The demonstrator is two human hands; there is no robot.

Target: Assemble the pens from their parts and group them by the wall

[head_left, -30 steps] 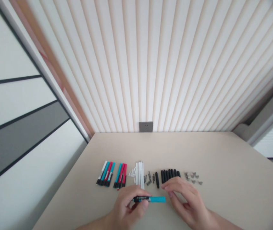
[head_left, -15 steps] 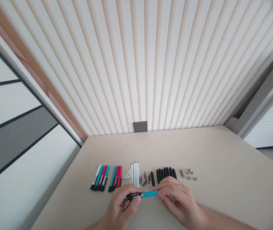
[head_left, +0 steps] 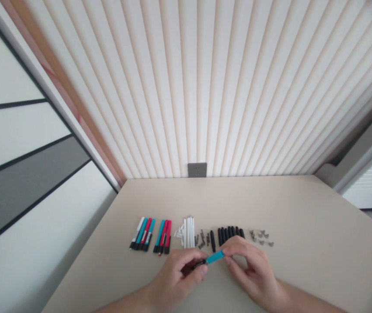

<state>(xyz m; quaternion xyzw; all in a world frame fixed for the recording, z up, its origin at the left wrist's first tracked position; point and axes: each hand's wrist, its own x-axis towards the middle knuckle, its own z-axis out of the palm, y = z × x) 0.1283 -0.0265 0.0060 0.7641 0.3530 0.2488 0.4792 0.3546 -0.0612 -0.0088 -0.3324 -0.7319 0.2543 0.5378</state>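
Observation:
A pen with a blue barrel and a black section is held between both hands above the table's front part. My left hand is closed around the black end, thumb and fingers pinching it. With thumb and fingertips, my right hand grips the tip of the blue end. Just beyond the hands lie a single black grip tube, a row of black tubes and a bundle of thin white refills. The left palm hides part of the pen's black end.
To the left on the table lie two groups of coloured pens in blue, red and white. Small white pieces, springs and grey metal bits are scattered nearby. A ribbed wall with a socket stands behind.
The pen has tilted, its blue end now higher on the right. Both hands have shifted slightly right in view, and the left wraps more of the black part. The camera view has also moved.

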